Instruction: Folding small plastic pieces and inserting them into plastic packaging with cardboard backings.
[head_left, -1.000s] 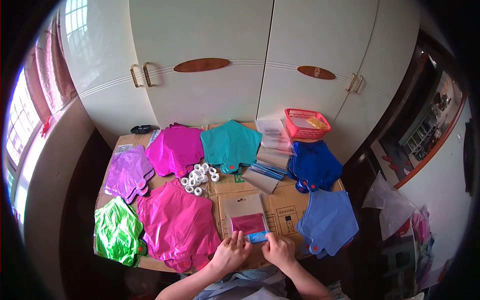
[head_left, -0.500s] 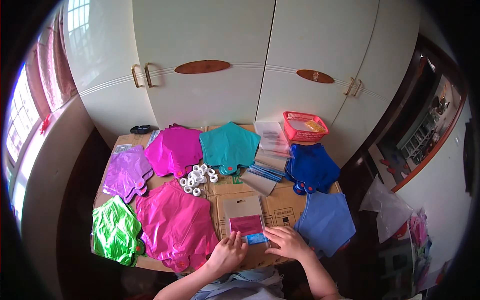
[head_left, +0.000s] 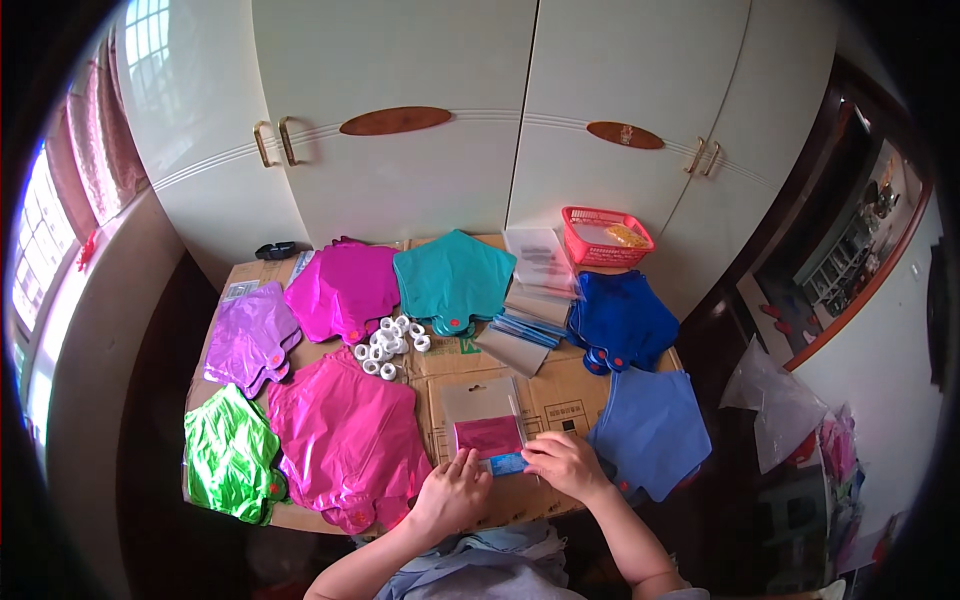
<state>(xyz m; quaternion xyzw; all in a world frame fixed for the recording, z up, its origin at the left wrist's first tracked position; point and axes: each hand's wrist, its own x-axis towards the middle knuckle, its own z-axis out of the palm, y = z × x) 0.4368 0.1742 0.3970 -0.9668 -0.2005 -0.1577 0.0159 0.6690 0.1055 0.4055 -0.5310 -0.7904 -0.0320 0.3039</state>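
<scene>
A clear plastic bag (head_left: pixel 478 398) with a hang hole at its top lies flat on the cardboard in front of me. Inside it is a folded magenta foil sheet (head_left: pixel 488 435), and a blue strip (head_left: pixel 507 464) shows below that. My left hand (head_left: pixel 455 494) rests with outstretched fingers on the bag's lower left part, covering that corner. At the lower right edge, my right hand (head_left: pixel 566 466) has its fingers curled, thumb and fingertips pinching the bag's side. A stack of flat pink foil balloons (head_left: pixel 345 435) lies just left of my left hand.
Foil balloon stacks ring the cardboard (head_left: pixel 430 375): green (head_left: pixel 232 450), lilac (head_left: pixel 250 335), purple (head_left: pixel 342 288), teal (head_left: pixel 455 280), dark blue (head_left: pixel 622 318), light blue (head_left: pixel 652 430). Several white ribbon rolls (head_left: pixel 385 348), blue strips (head_left: pixel 525 330), clear bags (head_left: pixel 540 258) and a red basket (head_left: pixel 605 250) stand among them.
My right hand's fingers have gone from lying spread beside the bag to curling in at its edge. My left hand stays in place on it. The whole view has shifted slightly.
</scene>
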